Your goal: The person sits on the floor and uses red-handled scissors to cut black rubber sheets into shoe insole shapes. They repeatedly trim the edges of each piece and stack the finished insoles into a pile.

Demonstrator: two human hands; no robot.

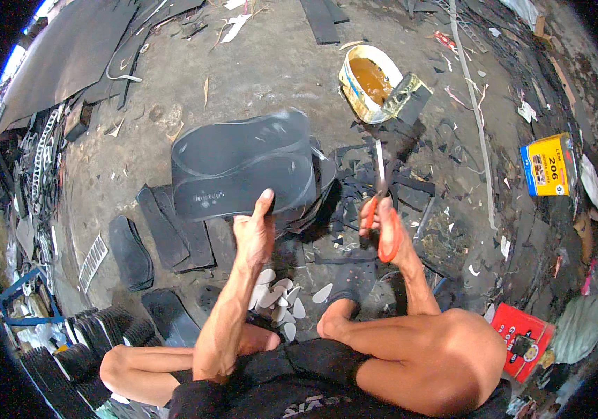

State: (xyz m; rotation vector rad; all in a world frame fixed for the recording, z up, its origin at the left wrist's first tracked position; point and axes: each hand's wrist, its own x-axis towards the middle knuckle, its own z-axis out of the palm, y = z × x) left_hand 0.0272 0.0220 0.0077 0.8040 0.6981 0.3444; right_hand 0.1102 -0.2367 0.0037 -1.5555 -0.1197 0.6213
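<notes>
My left hand (256,236) grips the lower edge of a dark rubber sheet (236,164), its thumb on top. Pale outlines of two shoe soles are drawn across the sheet. To the right, my right hand (388,230) is closed around the orange handles of a pair of scissors (381,174). The blades point away from me and stand apart from the sheet. More dark pieces lie beneath the sheet's right side, partly hidden by it. Cut black scraps (355,188) are strewn on the floor between the sheet and the scissors.
Beyond the scissors sits a white tub (369,80) of amber liquid, a coated block on its rim. Several pale teardrop pieces (278,297) lie between my feet. Cut soles (131,253) rest at left, sole stacks (96,342) lower left. At right are a yellow can (549,165) and a red box (519,339).
</notes>
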